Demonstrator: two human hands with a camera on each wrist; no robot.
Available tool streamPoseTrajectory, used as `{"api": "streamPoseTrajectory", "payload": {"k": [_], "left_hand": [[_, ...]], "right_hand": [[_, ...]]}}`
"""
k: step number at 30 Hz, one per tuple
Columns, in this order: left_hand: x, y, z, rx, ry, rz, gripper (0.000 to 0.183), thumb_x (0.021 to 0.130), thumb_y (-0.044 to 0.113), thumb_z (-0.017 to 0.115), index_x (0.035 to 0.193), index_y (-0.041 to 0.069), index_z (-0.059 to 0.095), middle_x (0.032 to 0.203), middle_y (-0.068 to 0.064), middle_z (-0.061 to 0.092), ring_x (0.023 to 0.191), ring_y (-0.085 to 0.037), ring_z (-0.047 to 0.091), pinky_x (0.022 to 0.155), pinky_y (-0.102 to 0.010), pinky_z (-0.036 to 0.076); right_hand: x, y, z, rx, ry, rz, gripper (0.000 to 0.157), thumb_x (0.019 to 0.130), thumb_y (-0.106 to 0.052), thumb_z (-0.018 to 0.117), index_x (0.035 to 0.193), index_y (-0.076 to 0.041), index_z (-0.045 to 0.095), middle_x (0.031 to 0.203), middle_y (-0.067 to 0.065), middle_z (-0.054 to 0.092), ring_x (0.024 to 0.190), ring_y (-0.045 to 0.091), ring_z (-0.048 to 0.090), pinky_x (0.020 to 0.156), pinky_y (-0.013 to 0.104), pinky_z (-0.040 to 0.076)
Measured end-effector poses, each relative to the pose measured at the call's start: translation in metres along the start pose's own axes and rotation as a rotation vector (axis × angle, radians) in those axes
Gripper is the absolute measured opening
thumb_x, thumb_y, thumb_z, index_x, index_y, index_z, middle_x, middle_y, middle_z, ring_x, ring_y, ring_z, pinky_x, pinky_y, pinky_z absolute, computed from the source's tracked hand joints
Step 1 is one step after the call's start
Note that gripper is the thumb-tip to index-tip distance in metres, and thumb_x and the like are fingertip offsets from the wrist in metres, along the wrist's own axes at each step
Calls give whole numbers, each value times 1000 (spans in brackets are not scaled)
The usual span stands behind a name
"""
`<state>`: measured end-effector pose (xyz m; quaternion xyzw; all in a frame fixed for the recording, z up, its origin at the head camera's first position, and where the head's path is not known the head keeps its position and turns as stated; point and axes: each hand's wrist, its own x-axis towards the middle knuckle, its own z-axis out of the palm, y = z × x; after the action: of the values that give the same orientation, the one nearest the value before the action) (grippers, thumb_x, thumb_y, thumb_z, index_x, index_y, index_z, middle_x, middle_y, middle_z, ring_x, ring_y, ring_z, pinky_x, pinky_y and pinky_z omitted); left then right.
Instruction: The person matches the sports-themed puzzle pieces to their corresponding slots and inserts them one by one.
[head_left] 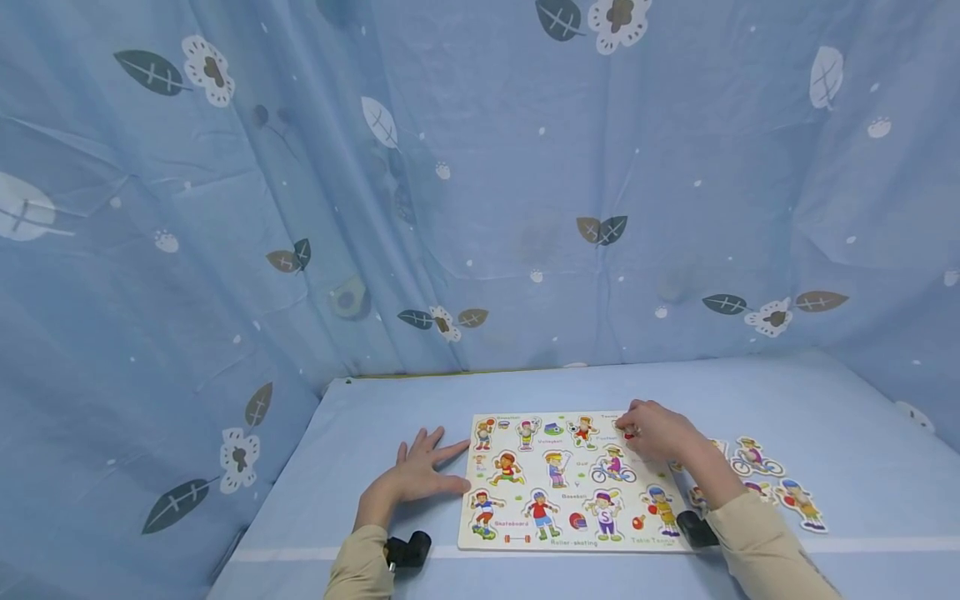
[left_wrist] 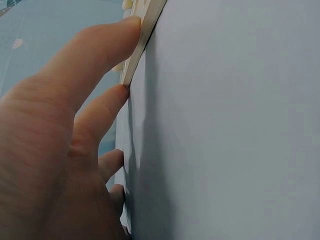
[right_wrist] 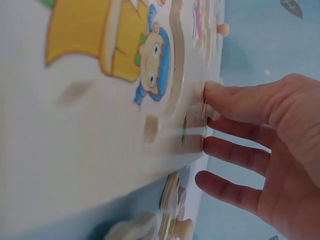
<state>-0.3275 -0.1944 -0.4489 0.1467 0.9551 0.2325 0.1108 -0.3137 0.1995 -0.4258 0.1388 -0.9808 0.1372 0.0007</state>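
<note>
A wooden peg puzzle board (head_left: 517, 479) with sports figures lies flat on the table. My left hand (head_left: 420, 471) is beside its left edge, fingers spread; in the left wrist view the thumb (left_wrist: 115, 42) and index fingertip touch the board's edge (left_wrist: 134, 60). At the upper right corner, near the printed word "Tennis", my right hand (head_left: 660, 429) pinches a puzzle piece (head_left: 624, 427) by its knob. The right wrist view shows the thumb and a finger around the small wooden knob (right_wrist: 213, 113); the piece itself is mostly hidden by the hand.
Several loose pieces lie right of the board, among them a cyclist (head_left: 756, 457) and a table tennis player (head_left: 801, 503). Some are partly behind the right forearm. A blue patterned curtain (head_left: 525, 208) hangs behind the blue-covered table (head_left: 390, 400).
</note>
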Motion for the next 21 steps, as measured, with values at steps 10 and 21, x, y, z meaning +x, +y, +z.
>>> {"api": "streamPoseTrajectory", "payload": {"k": [10, 21], "left_hand": [[-1, 0, 0, 4, -4, 1, 79, 76, 55, 75, 146, 28, 52, 162, -18, 24, 151, -44, 6, 118, -66, 1], [0, -1, -1, 3, 0, -2, 79, 76, 57, 74, 146, 28, 51, 162, -18, 23, 151, -43, 6, 118, -65, 0]], "right_hand": [[3, 6, 3, 47, -9, -4, 33, 87, -10, 73, 119, -3, 71, 104, 6, 62, 94, 25, 57, 82, 47, 53], [-5, 8, 0, 152, -5, 21, 45, 86, -7, 70, 131, -2, 62, 124, 20, 57, 117, 43, 54, 97, 60, 46]]}}
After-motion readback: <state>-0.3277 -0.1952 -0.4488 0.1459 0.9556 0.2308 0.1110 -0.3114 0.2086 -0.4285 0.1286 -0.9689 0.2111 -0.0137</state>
